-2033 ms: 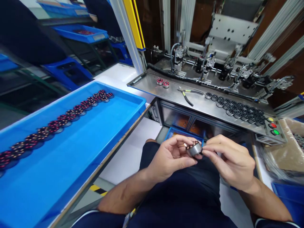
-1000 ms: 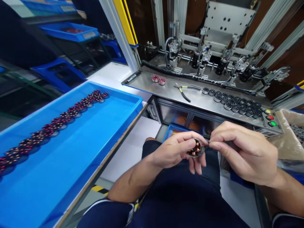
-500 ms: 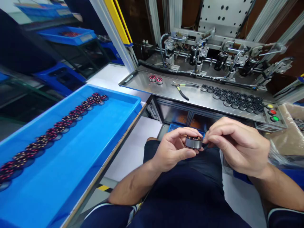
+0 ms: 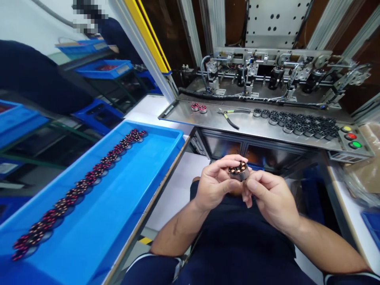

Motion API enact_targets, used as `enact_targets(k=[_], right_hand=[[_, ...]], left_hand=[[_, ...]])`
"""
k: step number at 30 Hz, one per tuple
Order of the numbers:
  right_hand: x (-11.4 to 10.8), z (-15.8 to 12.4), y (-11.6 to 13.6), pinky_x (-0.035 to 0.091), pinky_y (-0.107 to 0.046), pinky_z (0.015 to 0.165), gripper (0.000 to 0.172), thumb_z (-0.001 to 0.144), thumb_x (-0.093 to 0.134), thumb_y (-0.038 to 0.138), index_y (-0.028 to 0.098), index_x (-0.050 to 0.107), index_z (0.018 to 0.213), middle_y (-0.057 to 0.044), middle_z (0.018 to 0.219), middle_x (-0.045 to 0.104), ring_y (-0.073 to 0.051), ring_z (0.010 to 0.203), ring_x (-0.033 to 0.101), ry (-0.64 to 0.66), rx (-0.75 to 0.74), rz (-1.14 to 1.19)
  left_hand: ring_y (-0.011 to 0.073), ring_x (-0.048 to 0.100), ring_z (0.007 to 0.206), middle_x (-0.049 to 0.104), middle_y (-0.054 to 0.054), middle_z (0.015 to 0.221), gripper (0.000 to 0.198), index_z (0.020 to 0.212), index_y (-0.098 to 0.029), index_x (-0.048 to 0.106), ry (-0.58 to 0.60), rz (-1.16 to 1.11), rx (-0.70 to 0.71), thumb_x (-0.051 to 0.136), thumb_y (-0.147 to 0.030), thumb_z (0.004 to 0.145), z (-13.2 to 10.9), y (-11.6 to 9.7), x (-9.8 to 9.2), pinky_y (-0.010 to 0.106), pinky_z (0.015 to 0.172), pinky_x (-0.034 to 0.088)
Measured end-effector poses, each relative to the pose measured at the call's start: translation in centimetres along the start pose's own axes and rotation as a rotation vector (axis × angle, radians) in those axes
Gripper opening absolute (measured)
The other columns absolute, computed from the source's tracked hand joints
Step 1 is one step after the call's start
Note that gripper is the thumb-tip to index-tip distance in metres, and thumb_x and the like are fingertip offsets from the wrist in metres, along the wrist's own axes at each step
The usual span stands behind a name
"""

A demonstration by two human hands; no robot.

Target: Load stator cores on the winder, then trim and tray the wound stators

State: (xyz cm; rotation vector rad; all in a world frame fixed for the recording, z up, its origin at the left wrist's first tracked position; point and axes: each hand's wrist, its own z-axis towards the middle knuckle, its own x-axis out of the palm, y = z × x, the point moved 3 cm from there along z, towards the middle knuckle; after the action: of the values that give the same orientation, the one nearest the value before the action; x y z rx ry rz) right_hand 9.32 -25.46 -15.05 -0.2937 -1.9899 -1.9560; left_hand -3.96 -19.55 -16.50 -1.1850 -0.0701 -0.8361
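My left hand [image 4: 214, 183] grips a motor stator [image 4: 242, 174], a short grey metal ring with copper windings, between thumb and fingers above my lap. Its wound face tilts up toward me. At the ring's lower right edge, my right hand [image 4: 272, 198] is closed, thumb pressed to the fingers; whatever they pinch is too small or hidden to make out. Two stators with red parts [image 4: 198, 107] stand on the steel bench, left of a pair of cutters [image 4: 230, 117] with black and yellow handles. A cluster of dark stators [image 4: 305, 124] fills the bench's right part.
To my left, a blue tray [image 4: 118, 206] holds a long row of wound stators [image 4: 80, 188]. A machine with clamps and rods [image 4: 267, 75] stands behind the bench [image 4: 212, 118]. Push buttons [image 4: 352, 136] sit at right. Another person [image 4: 123, 37] is at far left.
The stator has tipped so that more of its windings face me. My right hand has moved left and lower, coming in closer beneath the ring. The view has shifted a little.
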Motion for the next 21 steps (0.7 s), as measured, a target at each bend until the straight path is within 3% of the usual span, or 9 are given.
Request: enact_targets(k=[3,6,9,12,14,16,18,19,21], right_hand=[[-0.1,0.3,-0.7,0.047,-0.021,0.049,0.030,0.086,0.079,0.041,0.018,0.068,0.069,0.000,0.063,0.067,-0.010,0.053,0.059,0.013,0.054,0.113],[-0.5,0.5,-0.5,0.054,-0.025,0.056,0.032,0.085,0.077,0.050,0.017,0.076,0.083,-0.005,0.076,0.072,-0.015,0.066,0.067,0.058,0.066,0.215],[-0.8,0.9,-0.3,0.059,-0.031,0.067,0.044,0.090,0.066,0.058,0.017,0.078,0.098,-0.009,0.090,0.074,-0.019,0.079,0.069,0.178,0.083,0.287],[-0.6,1.1,-0.6,0.057,-0.034,0.074,0.041,0.088,0.070,0.057,0.017,0.077,0.092,-0.008,0.085,0.073,-0.019,0.075,0.067,0.332,0.127,0.277],[-0.7,1.2,-0.8,0.056,-0.034,0.073,0.046,0.082,0.074,0.061,0.016,0.075,0.091,-0.007,0.082,0.070,-0.019,0.074,0.065,0.348,0.131,0.236],[-1.4,1.2,-0.6,0.056,-0.033,0.072,0.049,0.077,0.078,0.063,0.017,0.074,0.095,-0.007,0.087,0.069,-0.019,0.078,0.065,0.256,0.020,0.104],[-2.3,1.1,0.1,0.056,-0.034,0.076,0.040,0.077,0.083,0.051,0.021,0.074,0.102,-0.007,0.095,0.069,-0.021,0.086,0.066,0.093,-0.250,-0.168],[-2.6,0.8,0.6,0.056,-0.036,0.078,0.035,0.079,0.084,0.040,0.023,0.074,0.107,-0.008,0.099,0.069,-0.021,0.090,0.065,0.026,-0.414,-0.332],[-2.7,0.3,1.3,0.056,-0.038,0.079,0.040,0.081,0.082,0.021,0.025,0.070,0.119,-0.009,0.103,0.067,-0.023,0.093,0.065,-0.044,-0.697,-0.624]], left_hand=[[0.0191,0.077,0.095,0.072,0.004,0.120,0.033,0.110,-0.030,0.075,0.028,0.001,-0.004,0.085,-0.025,0.079,0.0,-0.1,0.0,0.029,0.080,0.063],[0.0207,0.077,0.097,0.075,0.006,0.115,0.043,0.115,-0.027,0.073,0.036,0.050,0.019,0.088,-0.025,0.075,0.3,-0.4,-0.2,0.028,0.080,0.064],[0.0264,0.074,0.110,0.078,0.009,0.109,0.049,0.117,-0.024,0.072,0.104,0.155,0.055,0.091,-0.026,0.072,0.9,-1.0,-0.3,0.037,0.092,0.061],[0.0294,0.067,0.123,0.080,0.008,0.108,0.048,0.118,-0.027,0.073,0.267,0.230,0.112,0.089,-0.022,0.073,1.3,-1.4,-0.1,0.046,0.106,0.053],[0.0300,0.061,0.132,0.078,0.008,0.115,0.058,0.126,-0.030,0.070,0.310,0.292,0.137,0.089,-0.021,0.073,1.4,-1.7,-0.1,0.048,0.112,0.048],[0.0299,0.055,0.138,0.072,0.010,0.129,0.078,0.135,-0.031,0.064,0.218,0.389,0.154,0.095,-0.026,0.063,1.4,-2.1,-0.5,0.043,0.114,0.045],[0.0276,0.059,0.132,0.069,0.010,0.132,0.088,0.135,-0.029,0.064,0.077,0.482,0.113,0.099,-0.035,0.054,1.1,-2.6,-0.9,0.035,0.109,0.048],[0.0255,0.064,0.122,0.071,0.009,0.127,0.084,0.131,-0.027,0.068,0.040,0.511,0.060,0.099,-0.039,0.054,0.8,-2.7,-0.8,0.031,0.103,0.051],[0.0208,0.070,0.102,0.075,0.008,0.111,0.067,0.120,-0.023,0.074,0.038,0.519,-0.080,0.095,-0.045,0.060,0.2,-2.5,-0.4,0.027,0.090,0.054]])
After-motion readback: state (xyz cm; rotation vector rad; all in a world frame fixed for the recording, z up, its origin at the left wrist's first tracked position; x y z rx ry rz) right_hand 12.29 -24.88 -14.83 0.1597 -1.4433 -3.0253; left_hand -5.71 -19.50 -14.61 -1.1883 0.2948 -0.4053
